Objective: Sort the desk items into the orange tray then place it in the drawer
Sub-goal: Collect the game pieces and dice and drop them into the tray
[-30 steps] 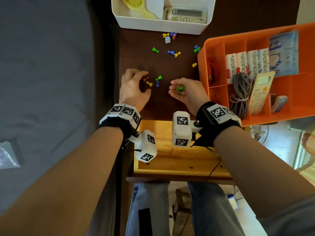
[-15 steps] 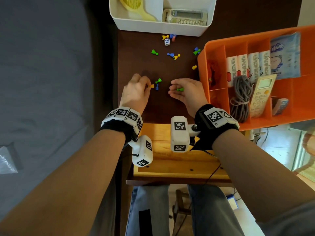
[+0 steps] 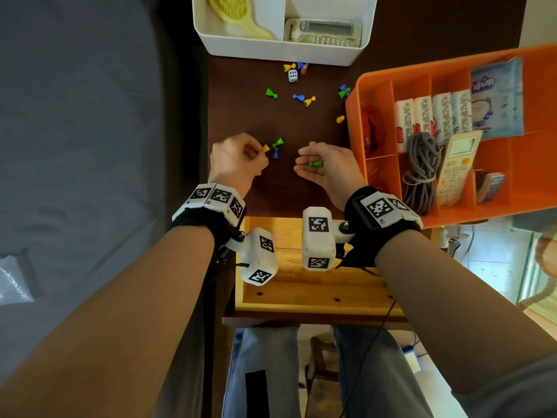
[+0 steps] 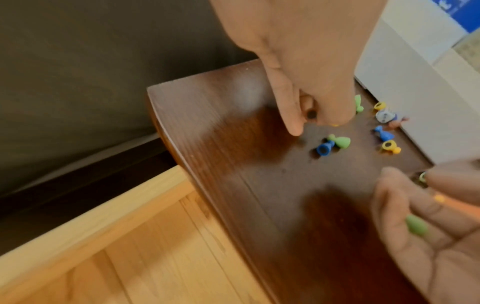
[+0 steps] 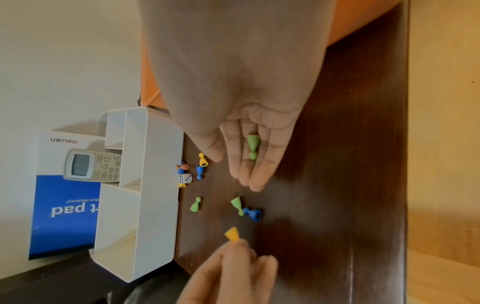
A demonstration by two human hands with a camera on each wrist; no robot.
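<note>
Sorting looks partly done. At the right of the head view, the orange tray (image 3: pixel 352 116) already holds tissue packets (image 3: pixel 434 119), a grey cord (image 3: pixel 420 173), a remote control (image 3: pixel 455 167) and other small items, and it sits on the dark surface (image 3: pixel 241 95), not yet in the open wooden drawer (image 3: pixel 316 300) at lower centre. Small plastic game pawns and a white die (image 3: pixel 292 75) lie scattered across the upper middle. The left hand (image 3: pixel 235 161) pinches a yellow pawn (image 3: pixel 265 148) in curled fingers (image 5: pixel 233 253). The right hand (image 3: pixel 328 168) lies palm-up, loosely cupped, cradling a green pawn (image 3: pixel 315 163). Just between the hands lie another green pawn (image 3: pixel 278 143) and a blue pawn (image 3: pixel 275 153), touching. Judging by this, the remaining pawns and die must be gathered.
</note>
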